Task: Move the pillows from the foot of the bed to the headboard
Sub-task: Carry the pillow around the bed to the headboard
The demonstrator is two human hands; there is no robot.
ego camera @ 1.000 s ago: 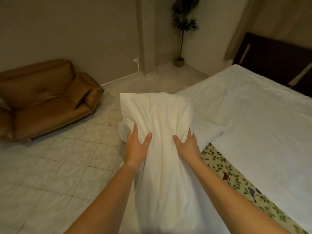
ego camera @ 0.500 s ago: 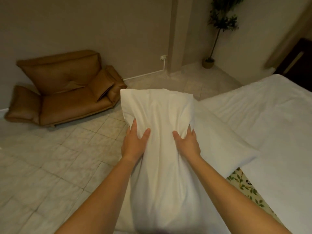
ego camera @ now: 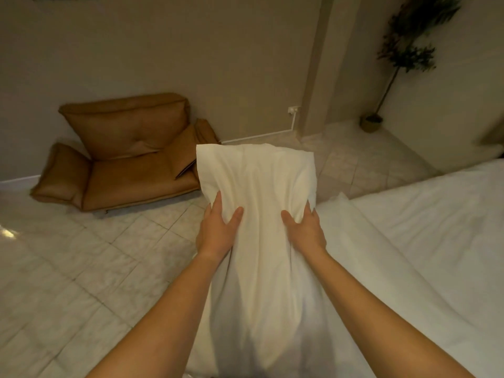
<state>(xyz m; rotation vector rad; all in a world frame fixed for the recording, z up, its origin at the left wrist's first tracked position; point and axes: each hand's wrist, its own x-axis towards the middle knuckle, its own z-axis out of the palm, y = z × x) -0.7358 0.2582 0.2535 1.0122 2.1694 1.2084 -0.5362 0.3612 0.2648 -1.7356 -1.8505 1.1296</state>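
Pillow point(ego camera: 259, 241) squeezed from both sides, fingers point(ego camera: 218, 205) dug into the white cloth: left hand point(ego camera: 216, 231) and right hand point(ego camera: 306, 231) clamp it, held upright over the bed point(ego camera: 436, 241) edge. Brown sofa point(ego camera: 128, 154) behind, potted plant point(ego camera: 403, 58) in the corner.

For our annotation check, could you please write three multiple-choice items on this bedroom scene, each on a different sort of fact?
1. Where is the sofa?
A. Against the wall, on the person's left
B. On the bed
C. Beside the plant

2. What colour is the held pillow?
A. Brown
B. White
C. Green

3. How is that pillow held?
A. By one hand
B. Lying untouched
C. By both hands

Key: 1 A, it stands on the floor by the wall; 2 B, its cover is white; 3 C, the left hand and right hand each clasp a side.
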